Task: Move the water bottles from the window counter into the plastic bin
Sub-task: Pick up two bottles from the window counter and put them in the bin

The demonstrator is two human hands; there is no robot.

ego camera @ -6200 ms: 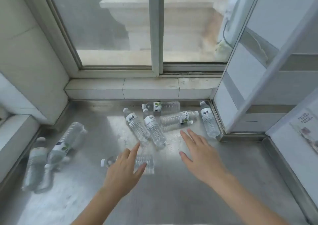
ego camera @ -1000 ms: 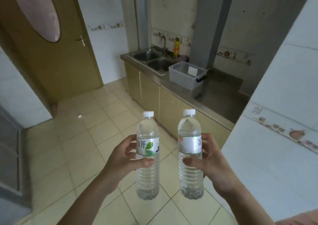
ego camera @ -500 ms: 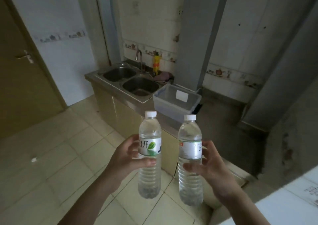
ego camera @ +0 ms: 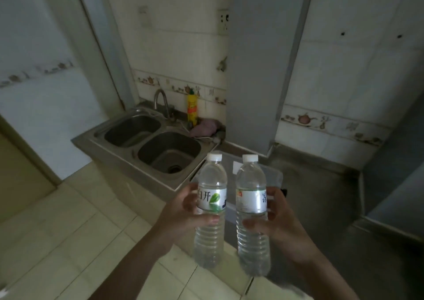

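I hold two clear water bottles upright in front of me, side by side and slightly apart. My left hand [ego camera: 183, 215] grips the left bottle [ego camera: 211, 210], which has a white cap and a green leaf on its label. My right hand [ego camera: 278, 224] grips the right bottle [ego camera: 252, 215], also white-capped. Behind them on the steel counter [ego camera: 321, 185] stands the clear plastic bin [ego camera: 273, 176], mostly hidden by the bottles; I cannot see its inside. The window counter is out of view.
A steel double sink [ego camera: 151, 143] with a tap [ego camera: 161, 102] lies left of the bin. A yellow bottle [ego camera: 192, 109] and a pink cloth [ego camera: 204, 127] sit behind the sink. A grey pillar [ego camera: 263, 70] rises behind the bin. Tiled floor [ego camera: 57, 231] spreads to the left.
Since a second ago the view has turned right and closed in on the sink counter; the bin now sits right behind the bottles. Both hands keep the same grip.
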